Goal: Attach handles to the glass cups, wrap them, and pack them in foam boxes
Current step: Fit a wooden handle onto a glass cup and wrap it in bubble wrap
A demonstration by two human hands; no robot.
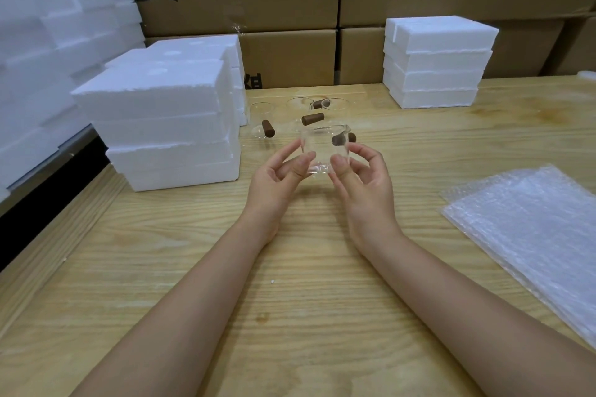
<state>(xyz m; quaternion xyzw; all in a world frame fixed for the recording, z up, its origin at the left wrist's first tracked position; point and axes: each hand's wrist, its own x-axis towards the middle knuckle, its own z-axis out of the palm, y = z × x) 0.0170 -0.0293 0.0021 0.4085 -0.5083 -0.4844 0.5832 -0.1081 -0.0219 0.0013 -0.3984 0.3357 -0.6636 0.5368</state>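
Note:
A clear glass cup (323,147) with a pouring lip is held above the wooden table between both hands. My left hand (280,178) pinches its left side near the base. My right hand (361,178) pinches its right side, thumb at the base. A brown handle (339,140) shows at the cup's far right side. Behind it stand more glass cups (262,111) with brown handles (267,129), one handle (312,119) pointing right, another (320,103) further back.
A stack of white foam boxes (167,126) stands at the left, another stack (435,64) at the back right. Bubble wrap sheets (529,229) lie at the right edge. Cardboard cartons (290,3) line the back. The wooden table (290,316) spreads in front.

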